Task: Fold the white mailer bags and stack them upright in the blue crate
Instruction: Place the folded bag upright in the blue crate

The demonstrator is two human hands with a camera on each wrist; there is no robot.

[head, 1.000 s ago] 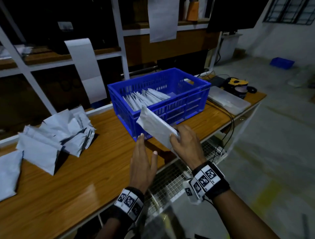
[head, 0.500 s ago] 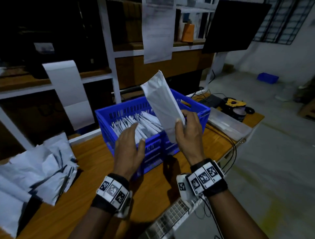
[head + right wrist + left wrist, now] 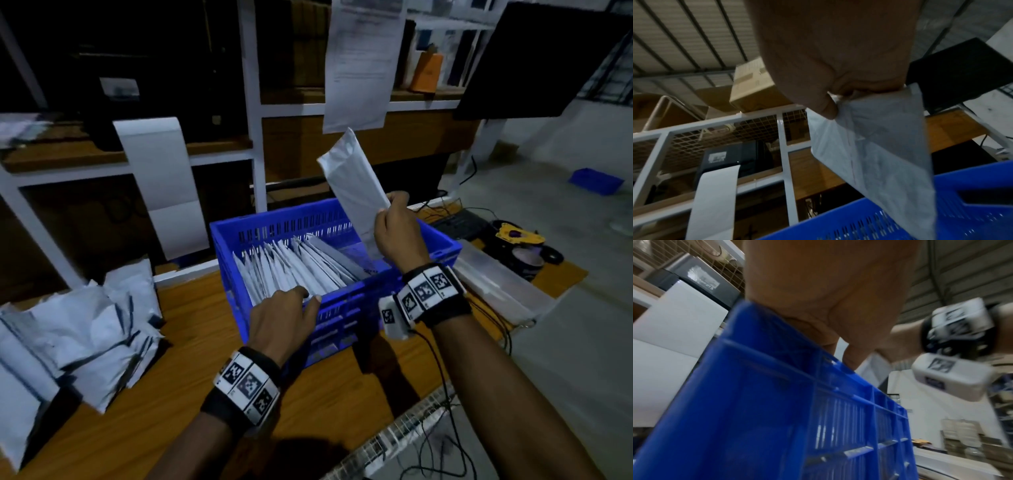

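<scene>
The blue crate (image 3: 233, 246) stands mid-table with a slanted row of folded white mailers (image 3: 294, 267) inside. My right hand (image 3: 394, 222) pinches the lower end of a folded white mailer bag (image 3: 352, 181) and holds it upright over the crate's right part. In the right wrist view the bag (image 3: 879, 154) hangs from thumb and fingers above the crate (image 3: 941, 211). My left hand (image 3: 287, 308) rests on the crate's near rim, its fingers reaching in against the row. In the left wrist view the thumb sits on the crate's rim (image 3: 777, 402) and the fingers are hidden behind it.
A loose heap of unfolded white mailers (image 3: 85, 335) lies on the wooden table (image 3: 171, 411) at the left. A clear plastic box (image 3: 496, 284) and a yellow tape dispenser (image 3: 517, 236) sit right of the crate. White shelving (image 3: 253, 154) rises behind; cables (image 3: 442, 394) hang off the front edge.
My right hand lifted the folded bag from the table's front edge to above the crate. My left hand moved forward onto the crate's near rim.
</scene>
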